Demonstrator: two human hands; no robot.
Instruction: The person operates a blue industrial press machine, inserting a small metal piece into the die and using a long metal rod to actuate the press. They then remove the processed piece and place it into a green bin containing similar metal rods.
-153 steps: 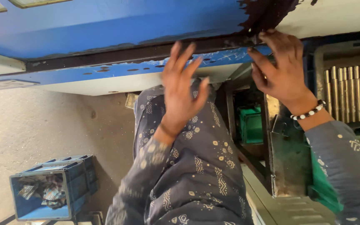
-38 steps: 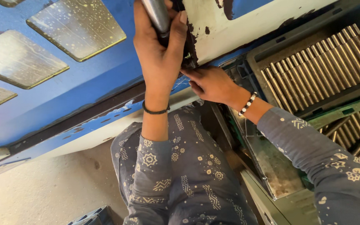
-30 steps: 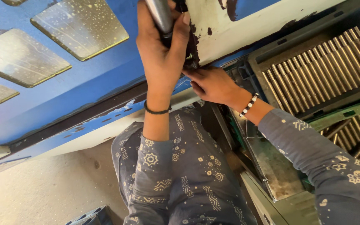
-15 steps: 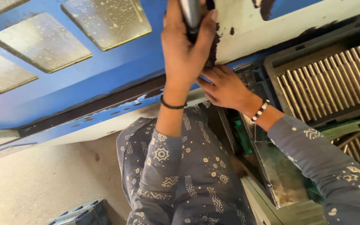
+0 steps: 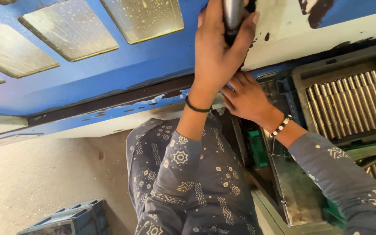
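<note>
The left hand (image 5: pixel 216 52) stays clamped around a grey metal handle (image 5: pixel 233 15) at the top of the view, as it was a second ago; only the camera has drifted, sliding hand and handle rightward in frame. Just below that wrist, the right hand (image 5: pixel 244 98) rests against the blue machine body (image 5: pixel 122 74), fingers loosely curled; whether it grips anything I cannot tell. Right of it lies a tray of metal rods (image 5: pixel 353 106). The work looks paused at the handle.
</note>
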